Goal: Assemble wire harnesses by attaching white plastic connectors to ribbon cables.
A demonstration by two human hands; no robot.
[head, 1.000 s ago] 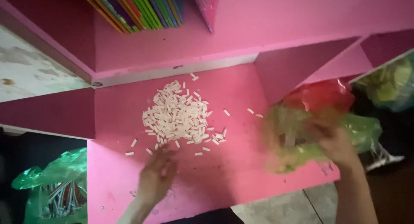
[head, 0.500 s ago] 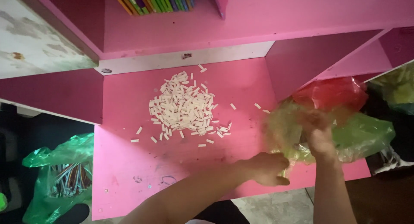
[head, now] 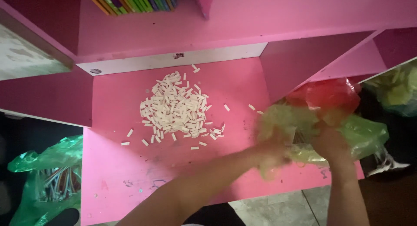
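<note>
Pink desk [head: 130, 174] is carrying a heap of white sticks [head: 176, 108]; left hand [head: 271, 154] and right hand [head: 330, 141] are gripping the green plastic bag [head: 365, 137], fingers blurred.

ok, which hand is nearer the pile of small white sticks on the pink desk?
Left. The left hand is right of the pile of small white sticks; the right hand is farther right, on the green plastic bag.
</note>
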